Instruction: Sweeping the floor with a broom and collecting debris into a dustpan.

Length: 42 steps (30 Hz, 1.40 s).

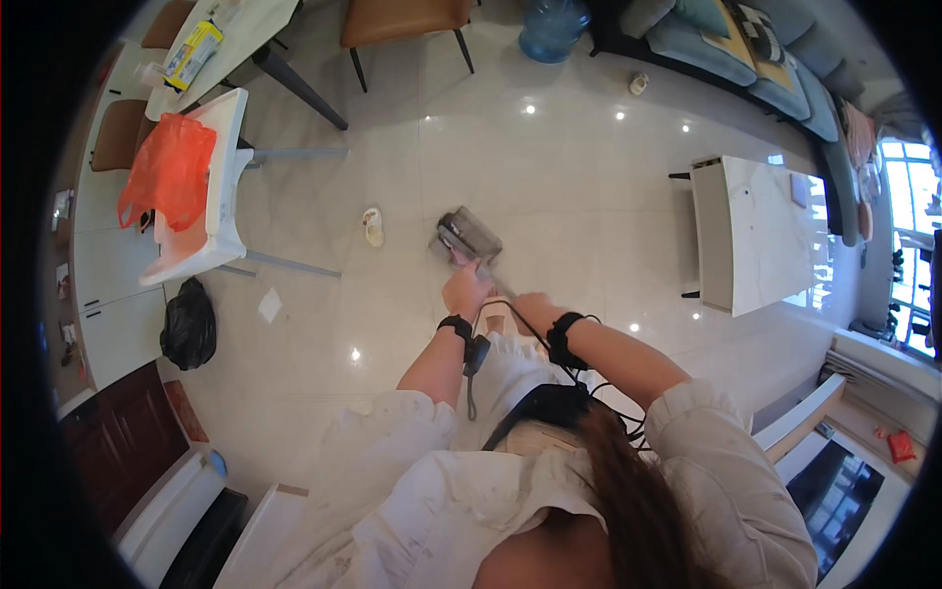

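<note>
Both my hands are closed around the handle of a long-handled floor-cleaning tool, seen near the middle of the head view. My left hand (467, 291) grips it nearer the tool's head, and my right hand (536, 311) holds it a little to the right. Beyond my left hand, the dark grey, partly blurred floor-cleaning head (469, 234) rests on the tiled floor (559, 184). A black strap with a device sits on each wrist, and dark cables run between them. A small pale clog (374, 227) lies left of the cleaning head.
A white high chair (229, 184) with a red plastic bag (173, 173) stands left, near a black bag (189, 324). A marble-topped low table (773, 235) is at right. Ahead are a brown chair (403, 22), a blue water bottle (553, 31), another small shoe (639, 84) and a sofa (706, 55).
</note>
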Tool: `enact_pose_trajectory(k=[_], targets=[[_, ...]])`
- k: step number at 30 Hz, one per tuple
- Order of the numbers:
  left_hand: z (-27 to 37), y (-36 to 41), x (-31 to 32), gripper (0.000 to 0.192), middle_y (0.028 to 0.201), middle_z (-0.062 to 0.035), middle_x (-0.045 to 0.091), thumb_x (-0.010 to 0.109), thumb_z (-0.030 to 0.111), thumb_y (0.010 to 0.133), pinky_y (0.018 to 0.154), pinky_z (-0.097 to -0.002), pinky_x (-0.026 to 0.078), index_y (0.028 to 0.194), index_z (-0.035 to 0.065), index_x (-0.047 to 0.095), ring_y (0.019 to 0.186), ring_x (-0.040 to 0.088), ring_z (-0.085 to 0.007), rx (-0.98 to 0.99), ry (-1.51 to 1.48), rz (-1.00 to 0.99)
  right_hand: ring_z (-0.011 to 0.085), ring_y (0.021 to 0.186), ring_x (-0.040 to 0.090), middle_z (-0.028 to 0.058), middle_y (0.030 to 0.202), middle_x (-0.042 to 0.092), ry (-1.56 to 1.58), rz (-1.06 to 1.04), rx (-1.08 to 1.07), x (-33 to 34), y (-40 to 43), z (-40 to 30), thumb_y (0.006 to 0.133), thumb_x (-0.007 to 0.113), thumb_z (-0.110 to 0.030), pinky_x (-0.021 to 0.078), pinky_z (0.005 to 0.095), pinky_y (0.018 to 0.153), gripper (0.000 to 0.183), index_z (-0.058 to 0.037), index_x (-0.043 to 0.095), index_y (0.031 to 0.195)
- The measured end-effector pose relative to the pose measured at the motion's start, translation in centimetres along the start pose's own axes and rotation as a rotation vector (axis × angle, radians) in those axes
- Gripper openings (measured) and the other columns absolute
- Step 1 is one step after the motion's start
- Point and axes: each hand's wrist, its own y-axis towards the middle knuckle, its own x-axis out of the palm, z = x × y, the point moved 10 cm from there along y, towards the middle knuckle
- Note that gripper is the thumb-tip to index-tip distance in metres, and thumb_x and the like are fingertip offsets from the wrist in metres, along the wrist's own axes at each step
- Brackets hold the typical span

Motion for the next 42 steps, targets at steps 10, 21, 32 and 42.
enact_pose_trajectory(k=[10,21,32,42], targets=[[-0.7,-0.6,-0.7,0.042,0.085,-0.0132,0.061,0.057,0.028,0.066,0.065,-0.038,0.046,0.106,0.0166,0.056,0.078,0.059,-0.0286,0.005,-0.017,-0.05,0.0306,0.08,0.059,0.0154,0.083,0.061,-0.006,0.027,0.233,-2.9,-2.0,8.6,0.068,0.05,-0.009,0.0485,0.0385,0.068,0.022,-0.0037,0.061,0.086],[-1.6,-0.7,-1.1,0.032,0.08,-0.0093,0.062,0.058,0.03,0.067,0.063,-0.0372,0.047,0.098,0.021,0.059,0.075,0.059,-0.028,0.017,-0.049,-0.012,0.0362,0.072,0.057,0.0212,0.072,0.059,0.032,0.17,0.309,-6.5,-10.3,9.9,0.07,0.055,-0.02,0.047,0.0428,0.066,0.022,0.0019,0.059,0.072],[-1.7,-0.9,-1.5,0.03,0.078,-0.0086,0.062,0.058,0.029,0.067,0.062,-0.0364,0.047,0.096,0.0216,0.059,0.074,0.059,-0.0274,0.016,-0.066,0.001,0.0324,0.072,0.06,0.0174,0.076,0.061,-0.026,0.114,0.272,-5.4,-8.4,6.5,0.069,0.053,-0.013,0.0484,0.0403,0.064,0.016,-0.0009,0.061,0.077],[-2.1,-1.6,-1.2,0.04,0.087,-0.009,0.062,0.058,0.026,0.067,0.067,-0.0354,0.046,0.107,0.0196,0.056,0.08,0.059,-0.0257,-0.015,-0.068,-0.086,0.0307,0.069,0.06,0.0159,0.074,0.061,-0.094,0.159,0.173,-4.2,-3.7,4.2,0.07,0.052,-0.011,0.0488,0.0387,0.059,0.013,-0.0019,0.059,0.077]])
